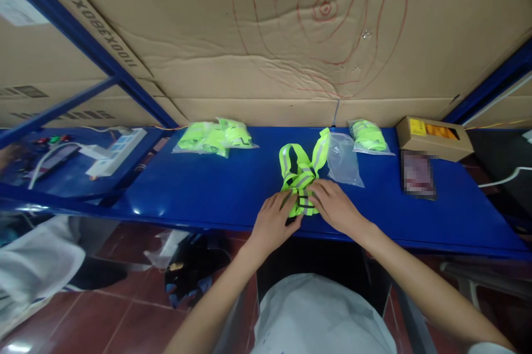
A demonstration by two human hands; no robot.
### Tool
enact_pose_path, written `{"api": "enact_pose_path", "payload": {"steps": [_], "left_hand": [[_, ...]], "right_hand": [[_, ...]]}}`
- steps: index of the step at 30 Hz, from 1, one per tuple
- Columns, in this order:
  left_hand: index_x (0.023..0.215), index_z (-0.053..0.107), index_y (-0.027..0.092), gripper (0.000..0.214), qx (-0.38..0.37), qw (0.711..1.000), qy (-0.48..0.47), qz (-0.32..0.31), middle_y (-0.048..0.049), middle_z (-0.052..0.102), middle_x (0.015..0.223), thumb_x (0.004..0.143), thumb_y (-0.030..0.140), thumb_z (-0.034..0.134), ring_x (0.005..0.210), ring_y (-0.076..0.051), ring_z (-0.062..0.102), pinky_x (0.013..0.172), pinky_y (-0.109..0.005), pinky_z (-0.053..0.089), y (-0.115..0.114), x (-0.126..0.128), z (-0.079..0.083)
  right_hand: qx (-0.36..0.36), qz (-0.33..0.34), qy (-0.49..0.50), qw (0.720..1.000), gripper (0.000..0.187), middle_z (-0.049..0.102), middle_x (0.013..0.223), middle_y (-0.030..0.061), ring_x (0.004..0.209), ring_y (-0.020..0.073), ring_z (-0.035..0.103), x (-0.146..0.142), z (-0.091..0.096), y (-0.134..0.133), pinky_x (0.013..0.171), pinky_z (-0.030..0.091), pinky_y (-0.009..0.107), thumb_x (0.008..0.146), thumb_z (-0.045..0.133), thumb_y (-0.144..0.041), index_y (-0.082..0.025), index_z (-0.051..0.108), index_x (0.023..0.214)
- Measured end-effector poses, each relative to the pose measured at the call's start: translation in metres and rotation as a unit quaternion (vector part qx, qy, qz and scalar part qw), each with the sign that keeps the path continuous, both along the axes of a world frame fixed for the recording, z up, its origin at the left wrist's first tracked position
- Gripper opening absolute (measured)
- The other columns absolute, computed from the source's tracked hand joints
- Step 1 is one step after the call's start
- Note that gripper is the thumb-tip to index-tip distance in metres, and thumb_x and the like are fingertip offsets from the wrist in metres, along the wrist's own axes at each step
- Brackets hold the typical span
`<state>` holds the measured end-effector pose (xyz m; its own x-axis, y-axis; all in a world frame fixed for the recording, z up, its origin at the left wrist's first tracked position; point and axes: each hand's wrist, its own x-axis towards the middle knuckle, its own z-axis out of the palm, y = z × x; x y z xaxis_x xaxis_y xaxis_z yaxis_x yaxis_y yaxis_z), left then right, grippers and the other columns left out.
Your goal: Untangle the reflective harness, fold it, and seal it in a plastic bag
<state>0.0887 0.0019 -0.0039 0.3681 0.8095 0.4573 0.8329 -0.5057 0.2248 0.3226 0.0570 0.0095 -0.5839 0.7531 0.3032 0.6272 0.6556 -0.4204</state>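
Note:
A neon-yellow reflective strap vest [300, 178] with grey stripes lies bunched on the blue table, near its front edge. Two of its strap loops stretch away toward the back, and a dark buckle-like piece shows between my hands. My left hand [274, 222] grips the near left side of the vest with bent fingers. From the right, my right hand [336, 205] has its fingers closed on the vest's other side; some fingertips are hidden in the fabric. Just beyond my right hand, a clear plastic bag [344, 161] lies flat beside the straps.
Several bagged neon-yellow bundles [203, 138] lie at the back left, and another bagged bundle [369, 136] at the back right. An open cardboard box [434, 138] and a dark blurred flat item [418, 174] are farther right. A white power strip [118, 152] sits beyond the blue frame.

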Motion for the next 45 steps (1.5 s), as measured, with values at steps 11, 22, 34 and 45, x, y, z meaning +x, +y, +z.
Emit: {"api": "enact_pose_path", "payload": {"steps": [11,22,34,45], "left_hand": [[0.124,0.063,0.019,0.040,-0.045,0.996,-0.068,0.046,-0.0135,0.077,0.110,0.112,0.053,0.047,0.100,-0.027,0.077,0.085,-0.036,0.060,0.026,0.000,0.000],[0.099,0.069,0.020,0.026,-0.111,0.973,-0.114,0.164,-0.0036,0.068,0.069,0.108,0.043,0.059,0.061,-0.022,0.068,0.058,-0.026,0.030,0.075,0.019,0.015],[0.110,0.068,0.020,0.033,-0.060,0.963,-0.235,0.117,-0.0146,0.062,0.125,0.097,0.049,0.076,0.117,-0.027,0.066,0.098,-0.039,0.056,0.048,0.015,0.004],[0.124,0.061,0.020,0.037,-0.068,0.923,-0.349,0.147,-0.0196,0.044,0.148,0.101,0.047,0.069,0.147,-0.037,0.043,0.123,-0.060,0.037,0.033,0.020,0.006]], "right_hand": [[0.017,0.006,-0.006,1.000,0.042,0.076,0.128,0.0165,0.109,0.0307,0.076,-0.001,0.001,0.013,0.092,0.059,0.045,0.113,0.046,-0.046,-0.019,0.060,0.142],[-0.035,-0.122,-0.027,0.992,0.044,0.075,0.078,0.0069,0.064,0.0243,0.069,-0.019,0.000,0.047,0.055,0.033,0.029,0.115,0.034,-0.050,-0.022,0.068,0.112],[-0.011,-0.076,-0.003,0.997,0.044,0.071,0.085,0.0049,0.080,0.0222,0.068,-0.016,-0.003,0.040,0.070,0.047,0.031,0.116,0.035,-0.046,-0.023,0.069,0.101],[0.029,-0.043,0.030,0.998,0.032,0.075,0.118,0.0114,0.109,0.0242,0.073,-0.023,-0.002,0.040,0.095,0.058,0.037,0.115,0.042,-0.032,-0.021,0.072,0.118]]}}
